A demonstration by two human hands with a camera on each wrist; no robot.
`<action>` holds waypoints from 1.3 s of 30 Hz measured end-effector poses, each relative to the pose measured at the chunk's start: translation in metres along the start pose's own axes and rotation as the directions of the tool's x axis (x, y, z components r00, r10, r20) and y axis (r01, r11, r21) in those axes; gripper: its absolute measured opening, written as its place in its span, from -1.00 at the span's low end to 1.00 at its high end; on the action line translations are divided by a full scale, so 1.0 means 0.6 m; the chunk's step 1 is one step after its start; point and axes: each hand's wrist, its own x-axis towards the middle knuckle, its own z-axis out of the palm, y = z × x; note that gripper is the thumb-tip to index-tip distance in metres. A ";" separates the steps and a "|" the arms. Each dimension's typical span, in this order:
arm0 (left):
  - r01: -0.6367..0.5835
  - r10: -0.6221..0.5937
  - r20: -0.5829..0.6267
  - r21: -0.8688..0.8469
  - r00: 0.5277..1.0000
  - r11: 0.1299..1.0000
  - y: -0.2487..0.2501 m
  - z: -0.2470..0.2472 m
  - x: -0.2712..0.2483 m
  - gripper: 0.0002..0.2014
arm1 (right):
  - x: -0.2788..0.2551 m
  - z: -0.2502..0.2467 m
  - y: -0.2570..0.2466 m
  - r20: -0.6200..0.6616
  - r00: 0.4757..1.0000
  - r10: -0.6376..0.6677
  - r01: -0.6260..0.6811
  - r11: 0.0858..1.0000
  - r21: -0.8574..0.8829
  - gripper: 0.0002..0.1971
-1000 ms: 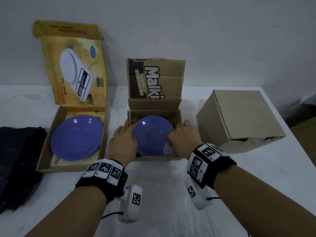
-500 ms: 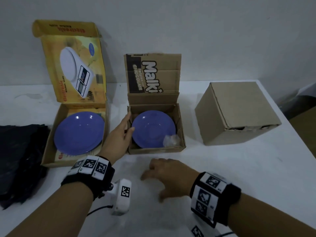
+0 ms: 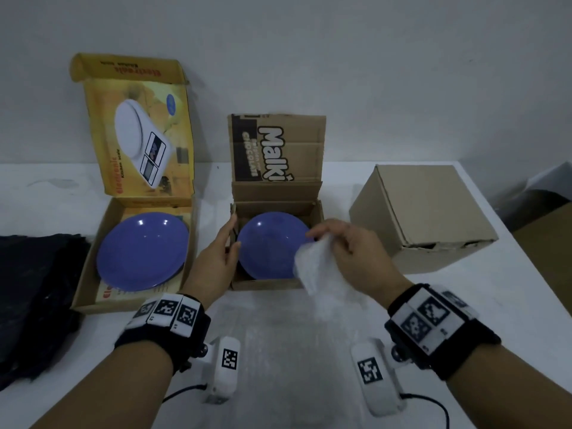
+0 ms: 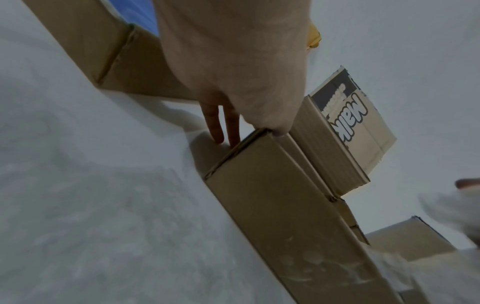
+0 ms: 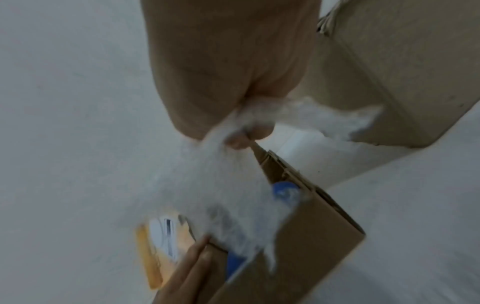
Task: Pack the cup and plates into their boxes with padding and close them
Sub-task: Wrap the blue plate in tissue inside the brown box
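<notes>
Head view, with both wrist views. The right hand (image 3: pixel 349 246) pinched a corner of a white sheet of bubble wrap (image 3: pixel 315 270) between curled fingers and thumb, lifting it over the near right part of the small brown "Malki" carton (image 3: pixel 266 283); the rest of the sheet lay flat on the white table (image 3: pixel 464 305) in front of the carton. A blue plate (image 3: pixel 269 246) lay inside this carton, whose lid flap stood upright. The left hand (image 3: pixel 213 261) rested with straight fingers against the carton's left wall, thumb at its rim, gripping nothing. Left of it, a yellow kitchen-scale box (image 3: pixel 93 292), lid raised, contained a second, larger blue plate (image 3: pixel 142 250). A closed plain cardboard box (image 3: pixel 424 215) stood well apart on the right. Dark cloth (image 3: pixel 34 289) lay at the table's left edge.
</notes>
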 end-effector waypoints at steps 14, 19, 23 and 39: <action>0.052 -0.046 -0.026 0.321 0.999 0.946 0.007 0.022 0.043 -0.50 | 0.099 0.058 0.023 0.331 0.941 0.066 0.195 0.693 -0.694 -0.26; 0.079 -0.064 -0.053 0.352 0.997 0.933 0.009 0.024 0.039 -0.45 | 0.118 0.067 0.025 0.344 0.923 0.171 0.270 0.347 -0.898 -0.43; 0.092 -0.077 -0.056 0.353 0.995 0.931 0.010 0.026 0.037 -0.44 | 0.126 0.092 0.021 0.302 0.931 0.207 0.242 0.273 -0.931 -0.50; 0.063 -0.057 -0.025 0.379 0.998 0.923 0.018 0.022 0.045 -0.54 | 0.159 0.084 0.010 0.334 0.933 0.134 0.241 0.456 -0.857 -0.70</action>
